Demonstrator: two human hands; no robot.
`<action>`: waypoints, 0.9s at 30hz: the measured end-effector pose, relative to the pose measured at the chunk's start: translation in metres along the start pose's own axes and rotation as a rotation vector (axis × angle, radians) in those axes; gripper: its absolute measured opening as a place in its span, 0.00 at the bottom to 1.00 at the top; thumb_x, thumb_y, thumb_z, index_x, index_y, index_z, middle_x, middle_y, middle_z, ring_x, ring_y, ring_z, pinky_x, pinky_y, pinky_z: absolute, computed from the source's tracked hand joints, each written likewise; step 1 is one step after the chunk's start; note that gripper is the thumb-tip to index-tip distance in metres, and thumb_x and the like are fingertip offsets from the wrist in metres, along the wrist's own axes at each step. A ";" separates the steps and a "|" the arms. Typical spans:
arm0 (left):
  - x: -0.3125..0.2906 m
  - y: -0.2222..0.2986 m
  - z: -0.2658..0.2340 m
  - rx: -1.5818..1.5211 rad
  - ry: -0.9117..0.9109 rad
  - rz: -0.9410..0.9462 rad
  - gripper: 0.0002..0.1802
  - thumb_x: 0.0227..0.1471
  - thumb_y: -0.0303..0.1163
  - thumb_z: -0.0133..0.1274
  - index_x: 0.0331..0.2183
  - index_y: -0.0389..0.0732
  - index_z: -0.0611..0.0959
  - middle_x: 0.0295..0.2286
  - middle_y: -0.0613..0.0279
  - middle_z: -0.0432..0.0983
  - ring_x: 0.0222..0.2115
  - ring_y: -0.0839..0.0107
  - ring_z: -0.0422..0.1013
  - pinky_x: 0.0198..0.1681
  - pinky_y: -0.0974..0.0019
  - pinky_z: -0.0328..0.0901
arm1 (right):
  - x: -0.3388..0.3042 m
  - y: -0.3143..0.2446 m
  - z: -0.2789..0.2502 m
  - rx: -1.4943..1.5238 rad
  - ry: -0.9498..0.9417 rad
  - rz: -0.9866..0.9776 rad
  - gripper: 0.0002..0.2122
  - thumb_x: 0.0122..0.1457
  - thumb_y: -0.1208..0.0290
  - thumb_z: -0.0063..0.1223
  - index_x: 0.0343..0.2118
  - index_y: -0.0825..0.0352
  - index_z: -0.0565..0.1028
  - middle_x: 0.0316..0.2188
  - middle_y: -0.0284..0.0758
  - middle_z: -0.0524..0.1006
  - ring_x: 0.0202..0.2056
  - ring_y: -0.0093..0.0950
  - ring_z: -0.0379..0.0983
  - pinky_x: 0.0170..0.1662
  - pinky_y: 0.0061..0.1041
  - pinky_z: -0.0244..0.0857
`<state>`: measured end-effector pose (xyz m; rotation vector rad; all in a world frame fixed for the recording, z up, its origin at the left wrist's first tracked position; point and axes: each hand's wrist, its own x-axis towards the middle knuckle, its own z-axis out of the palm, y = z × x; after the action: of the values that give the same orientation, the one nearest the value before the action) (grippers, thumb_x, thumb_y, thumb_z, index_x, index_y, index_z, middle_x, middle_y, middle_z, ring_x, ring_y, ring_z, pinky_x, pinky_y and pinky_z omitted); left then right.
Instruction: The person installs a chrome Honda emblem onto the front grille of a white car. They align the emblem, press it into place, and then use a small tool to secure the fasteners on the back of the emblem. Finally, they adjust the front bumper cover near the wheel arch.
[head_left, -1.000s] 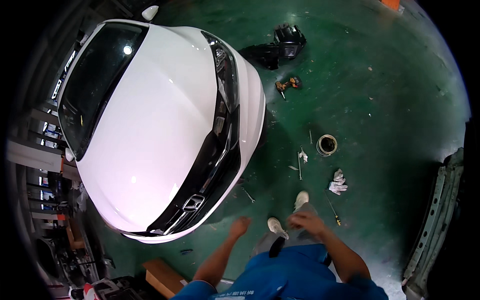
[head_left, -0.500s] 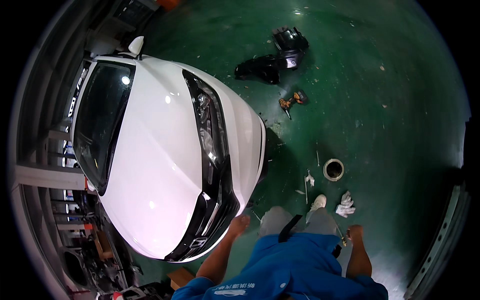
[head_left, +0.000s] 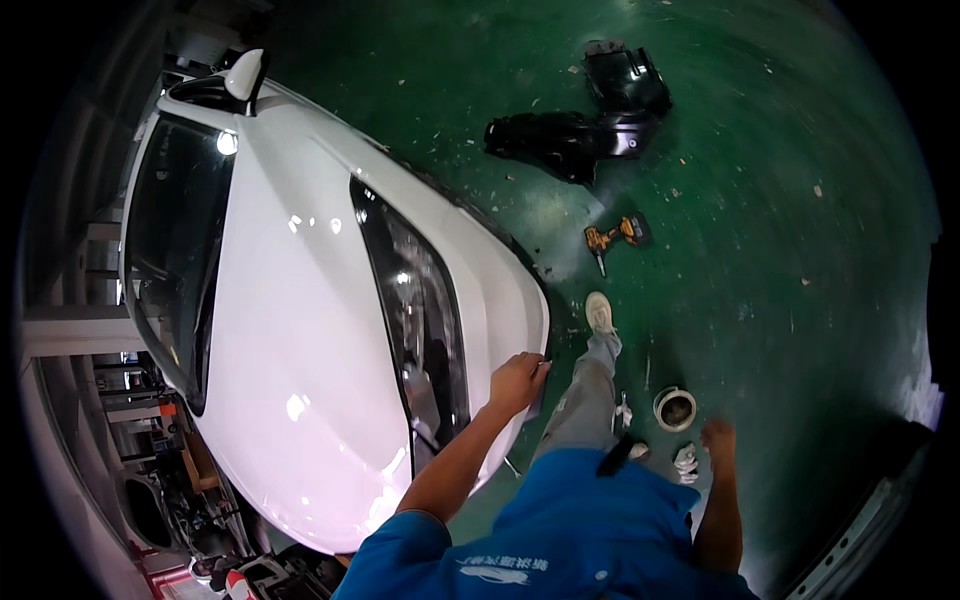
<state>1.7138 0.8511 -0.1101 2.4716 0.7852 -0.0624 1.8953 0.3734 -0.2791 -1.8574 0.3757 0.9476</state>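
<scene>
Green workshop floor (head_left: 800, 200) is spreading out under a white car (head_left: 300, 330), with black body parts (head_left: 590, 120) and a yellow cordless drill (head_left: 615, 237) lying well apart from the person. Left hand (head_left: 517, 380) is curling its fingers over the car's front corner edge, just beside the dark headlight (head_left: 415, 310), whose long axis is running away from the person. Right hand (head_left: 717, 440) is hanging loosely open and empty, near a small round can (head_left: 675, 408), farther from the car.
</scene>
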 end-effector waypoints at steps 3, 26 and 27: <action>0.101 -0.026 -0.010 0.161 -0.102 -0.056 0.16 0.62 0.44 0.54 0.29 0.42 0.81 0.30 0.52 0.79 0.33 0.48 0.76 0.35 0.46 0.69 | 0.003 -0.040 0.013 -0.150 0.064 0.087 0.07 0.61 0.71 0.54 0.35 0.70 0.79 0.25 0.36 0.79 0.23 0.23 0.74 0.25 0.25 0.65; 0.207 -0.038 0.053 -0.874 -0.005 -1.070 0.21 0.69 0.43 0.50 0.43 0.33 0.82 0.30 0.61 0.81 0.30 0.74 0.76 0.36 0.68 0.70 | 0.321 -0.287 0.286 -0.600 -0.685 -0.291 0.12 0.65 0.62 0.55 0.42 0.66 0.81 0.30 0.43 0.81 0.31 0.37 0.78 0.38 0.34 0.70; 0.194 -0.033 0.070 -0.933 0.017 -1.156 0.21 0.69 0.44 0.50 0.43 0.33 0.82 0.31 0.60 0.81 0.30 0.74 0.76 0.37 0.69 0.70 | 0.319 -0.308 0.307 -0.637 -0.731 -0.322 0.13 0.65 0.60 0.56 0.42 0.65 0.81 0.31 0.45 0.80 0.32 0.40 0.78 0.40 0.36 0.70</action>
<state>1.8642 0.9391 -0.2250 0.9549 1.6625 -0.0669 2.1556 0.8318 -0.3911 -1.8600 -0.7217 1.5317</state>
